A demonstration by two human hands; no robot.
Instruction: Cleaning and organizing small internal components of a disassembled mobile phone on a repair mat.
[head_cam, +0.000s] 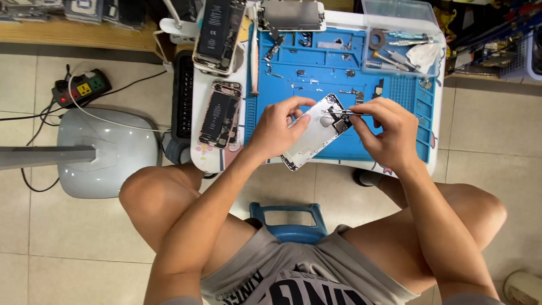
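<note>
Silver phone shell (311, 135) sits mid-frame on the blue mat (339, 73), tilted. Left hand (278, 127) pinches its edge to steady it; right hand (387, 131) grips tweezers (341, 112), tips at a small dark part (likely being seated, so the next move wants a fine, steady touch). Two opened phones (219, 116) upper left, one clear tray (402, 39) upper right w/ tools.

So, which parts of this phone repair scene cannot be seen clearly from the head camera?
- Tips of the tweezers: too small, against a dark part in the silver phone housing.
- Housing's middle: hidden by the left hand.
- Loose screws and small parts on the blue mat: too small to identify.
- Tools in the clear plastic box: blurred by its walls.
- Right hand palm side: turned away.
</note>
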